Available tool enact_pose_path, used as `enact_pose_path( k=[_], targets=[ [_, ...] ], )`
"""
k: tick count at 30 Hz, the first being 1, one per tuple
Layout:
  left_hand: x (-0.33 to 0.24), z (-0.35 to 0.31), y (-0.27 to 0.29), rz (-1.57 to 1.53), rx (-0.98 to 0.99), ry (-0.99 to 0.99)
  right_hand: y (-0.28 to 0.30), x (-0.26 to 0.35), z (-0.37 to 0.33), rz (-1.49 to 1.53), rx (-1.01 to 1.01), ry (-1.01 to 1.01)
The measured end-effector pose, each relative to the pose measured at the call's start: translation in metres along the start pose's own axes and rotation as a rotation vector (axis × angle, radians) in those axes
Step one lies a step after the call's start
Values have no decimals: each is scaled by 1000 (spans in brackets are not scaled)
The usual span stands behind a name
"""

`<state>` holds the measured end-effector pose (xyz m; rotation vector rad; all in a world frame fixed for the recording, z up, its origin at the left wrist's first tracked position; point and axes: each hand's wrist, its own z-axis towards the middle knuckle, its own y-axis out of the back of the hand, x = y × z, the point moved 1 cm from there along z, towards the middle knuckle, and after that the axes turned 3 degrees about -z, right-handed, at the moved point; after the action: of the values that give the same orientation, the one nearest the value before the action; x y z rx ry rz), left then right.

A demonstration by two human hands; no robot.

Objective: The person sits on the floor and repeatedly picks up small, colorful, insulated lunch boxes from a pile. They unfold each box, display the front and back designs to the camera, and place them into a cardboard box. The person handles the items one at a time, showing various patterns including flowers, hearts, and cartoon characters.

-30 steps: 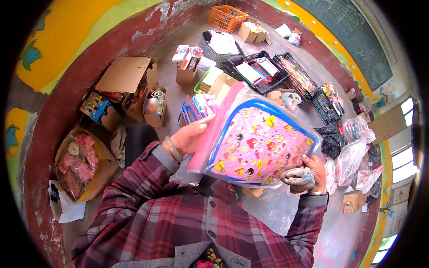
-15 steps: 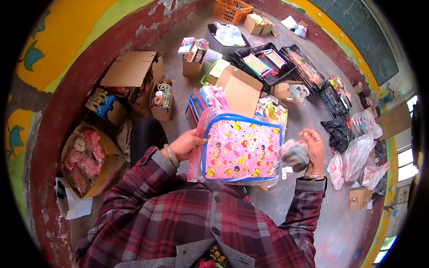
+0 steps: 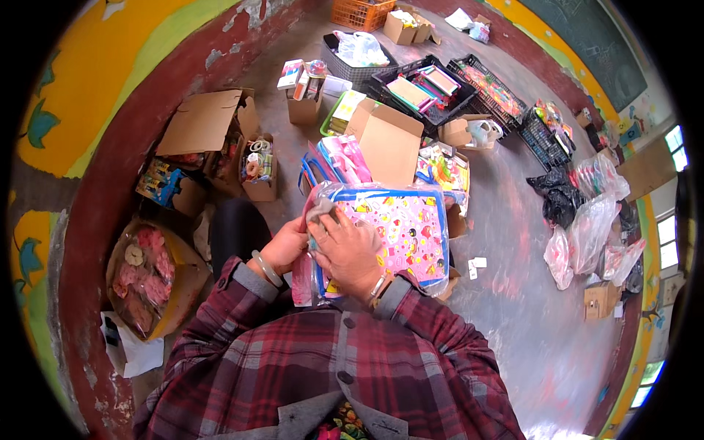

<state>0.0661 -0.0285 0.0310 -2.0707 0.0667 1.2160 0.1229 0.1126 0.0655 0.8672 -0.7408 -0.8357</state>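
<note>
A flat pink case or folder [image 3: 411, 227] with a blue rim and cartoon print lies before my chest, wrapped in clear plastic. My left hand [image 3: 284, 249] grips its left edge, the fingers partly hidden underneath. Against the left part of its face my right hand [image 3: 347, 251] presses a bunched grey cloth [image 3: 320, 211], most of which is covered by the fingers. Just beyond it stand pink and blue folders or bags [image 3: 345, 158] in a group.
An open cardboard box [image 3: 385, 143] stands ahead, with black crates [image 3: 433, 110] behind it. Several boxes, including one of pink wrapped items [image 3: 147, 268], line the left wall. Plastic bags [image 3: 587, 235] lie on the floor at right, and small white cards [image 3: 477, 264] nearer.
My right hand has swung left with the grey cloth, from beside the pink case onto its left part. The case has shifted slightly left, with my left hand still gripping it.
</note>
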Motion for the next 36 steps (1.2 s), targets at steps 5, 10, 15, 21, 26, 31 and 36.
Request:
enact_pose_path(
  k=[5,10,15,21,26,31,36],
  targets=[
    [0,3,0,93,3,-10,-1,-27,4,-194,68,-124],
    [-3,3,0,96,-24,22,19,-61,-4,-355,62,-321],
    [-2,2,2,56,-53,-2,38,-113,-49,-32,-103,-571],
    [-3,5,4,41,-41,17,16,-141,-132,128,-55,-717],
    [-6,0,9,70,-129,-2,25,-164,-200,-25,220,-1017],
    [-6,-2,16,0,-135,-6,95,-203,-235,-473,-321,-929],
    [-15,-8,12,-2,-141,-45,159,-201,-216,267,-427,-1212]
  ],
)
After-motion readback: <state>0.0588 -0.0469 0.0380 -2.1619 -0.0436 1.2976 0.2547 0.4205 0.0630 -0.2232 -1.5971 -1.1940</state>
